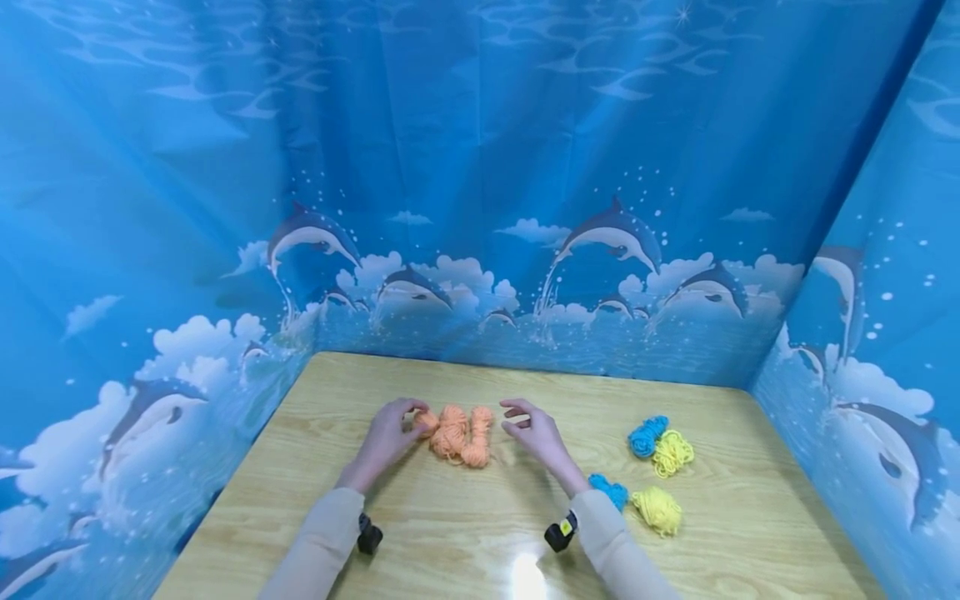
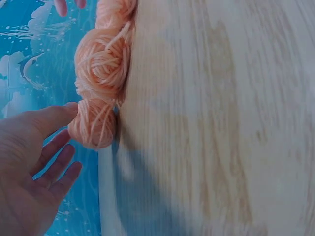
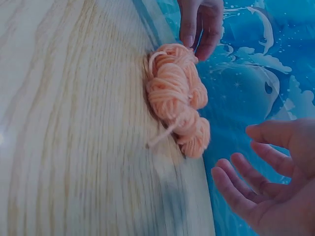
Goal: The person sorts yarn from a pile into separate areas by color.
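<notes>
Three bundles of peach-orange yarn lie side by side, touching, on the wooden table. My left hand pinches the leftmost one, a small yarn ball, between thumb and index finger, while its other fingers stay loose. Beside that ball is a thicker peach yarn bundle, and a longer, narrower peach skein forms the right end. A loose yarn end sticks out in the right wrist view. To the right of the skein my right hand, apart from the yarn, holds nothing, its fingers spread and slightly bent.
Toward the table's right lie a blue skein against a yellow one. Nearer, by the right sleeve, are another blue bundle, partly hidden, and a yellow ball. A dolphin-printed blue curtain stands behind the table's far edge.
</notes>
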